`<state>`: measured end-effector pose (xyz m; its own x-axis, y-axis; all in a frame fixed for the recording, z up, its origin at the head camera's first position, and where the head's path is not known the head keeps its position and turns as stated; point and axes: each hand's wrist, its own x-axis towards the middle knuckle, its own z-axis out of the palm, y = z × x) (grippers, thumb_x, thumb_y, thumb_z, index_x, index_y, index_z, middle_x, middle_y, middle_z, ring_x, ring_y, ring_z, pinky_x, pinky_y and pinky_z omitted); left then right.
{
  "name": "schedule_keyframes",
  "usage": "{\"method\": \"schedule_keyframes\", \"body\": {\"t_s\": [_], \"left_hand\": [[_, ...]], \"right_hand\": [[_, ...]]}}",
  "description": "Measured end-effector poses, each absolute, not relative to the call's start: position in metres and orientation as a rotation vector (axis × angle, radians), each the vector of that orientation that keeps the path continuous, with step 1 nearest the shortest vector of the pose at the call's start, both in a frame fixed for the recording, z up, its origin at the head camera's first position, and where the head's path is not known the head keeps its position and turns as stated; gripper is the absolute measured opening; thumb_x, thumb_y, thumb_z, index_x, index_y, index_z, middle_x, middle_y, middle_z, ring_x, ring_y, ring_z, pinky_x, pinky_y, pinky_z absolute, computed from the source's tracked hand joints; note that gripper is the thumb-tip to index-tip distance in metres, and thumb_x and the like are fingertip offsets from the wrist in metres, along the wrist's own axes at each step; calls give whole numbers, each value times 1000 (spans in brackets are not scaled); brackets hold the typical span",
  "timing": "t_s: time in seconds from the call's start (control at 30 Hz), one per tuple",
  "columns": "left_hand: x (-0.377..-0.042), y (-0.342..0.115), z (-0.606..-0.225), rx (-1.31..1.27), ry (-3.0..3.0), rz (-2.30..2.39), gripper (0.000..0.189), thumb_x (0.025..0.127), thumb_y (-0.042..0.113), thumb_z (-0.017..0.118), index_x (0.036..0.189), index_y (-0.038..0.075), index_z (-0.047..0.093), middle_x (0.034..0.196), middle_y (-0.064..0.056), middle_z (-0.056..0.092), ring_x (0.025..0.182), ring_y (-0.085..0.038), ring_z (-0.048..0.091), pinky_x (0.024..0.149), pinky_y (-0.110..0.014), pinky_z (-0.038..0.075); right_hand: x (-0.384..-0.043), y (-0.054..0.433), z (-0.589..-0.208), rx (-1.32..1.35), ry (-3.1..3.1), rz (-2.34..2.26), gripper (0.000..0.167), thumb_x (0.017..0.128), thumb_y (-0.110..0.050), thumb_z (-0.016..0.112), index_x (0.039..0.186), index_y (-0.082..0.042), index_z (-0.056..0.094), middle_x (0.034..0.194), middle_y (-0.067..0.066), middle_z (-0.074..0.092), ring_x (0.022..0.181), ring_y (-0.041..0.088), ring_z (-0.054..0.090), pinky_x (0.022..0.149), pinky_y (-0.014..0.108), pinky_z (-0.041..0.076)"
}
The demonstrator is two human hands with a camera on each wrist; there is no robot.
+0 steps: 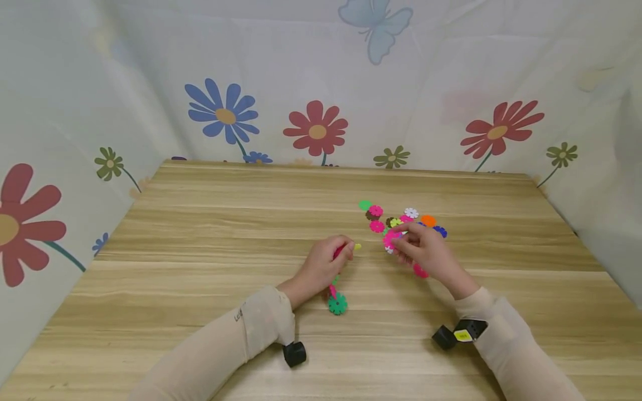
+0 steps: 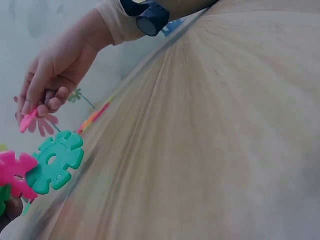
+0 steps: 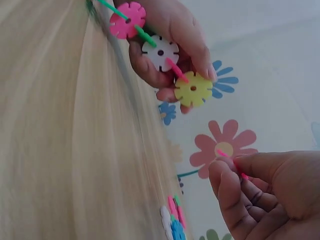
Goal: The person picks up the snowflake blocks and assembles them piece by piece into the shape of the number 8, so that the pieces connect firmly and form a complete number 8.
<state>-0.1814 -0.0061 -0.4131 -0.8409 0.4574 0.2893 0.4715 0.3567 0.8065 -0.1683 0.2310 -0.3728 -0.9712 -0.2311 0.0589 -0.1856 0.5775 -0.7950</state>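
Observation:
My left hand grips a chain of flat, notched plastic discs slotted edge to edge. A teal-green disc hangs at the chain's near end. At the other end, in the right wrist view, a yellow disc stands out past the fingers, joined through a pink one to a white disc. My right hand pinches a single pink disc between thumb and fingertips, apart from the chain. It is held to the right of the left hand, overlapping the loose discs in the head view.
Loose discs lie scattered on the wooden table around and beyond the right hand, among them an orange disc, a green disc and a white disc. A flower-printed curtain rises behind the table's back edge.

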Motion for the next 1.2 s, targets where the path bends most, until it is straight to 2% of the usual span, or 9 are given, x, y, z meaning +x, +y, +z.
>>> {"method": "schedule_keyframes", "body": {"t_s": [0.27,0.5,0.63,0.87,1.2], "left_hand": [[-180,-6,-414,-981,-2552,-1487,26,102,19,48,94,0,64,77,-10,62,55,-5,46,58,-20,43],[-180,-7,-414,-1057,-2538,-1436,25,101,18,48,92,1,63,75,-6,60,59,-4,47,61,-19,45],[-180,-6,-414,-1073,-2537,-1384,23,101,16,48,93,1,64,74,-5,59,63,-7,48,63,-20,45],[-175,-5,-411,-1073,-2597,-1240,23,101,17,48,100,2,66,83,-6,62,75,-13,54,72,-25,48],[-172,0,-409,-1019,-2629,-1229,27,102,16,45,95,-1,65,79,-9,62,73,-17,57,70,-26,50]], "right_hand": [[-163,215,-374,-413,2587,-1556,29,96,-9,56,121,7,56,84,26,65,60,15,62,58,26,55],[-158,205,-376,-443,2534,-1635,28,96,-8,57,119,8,57,82,29,63,58,12,62,56,26,56],[-156,201,-378,-465,2526,-1644,26,95,-7,57,117,8,57,80,28,64,57,11,62,55,26,56],[-154,197,-381,-460,2502,-1662,27,95,-5,57,117,9,58,80,26,64,58,12,63,56,26,56],[-149,187,-388,-435,2444,-1777,24,97,-2,51,116,12,53,83,33,62,59,8,62,56,25,56]]}}
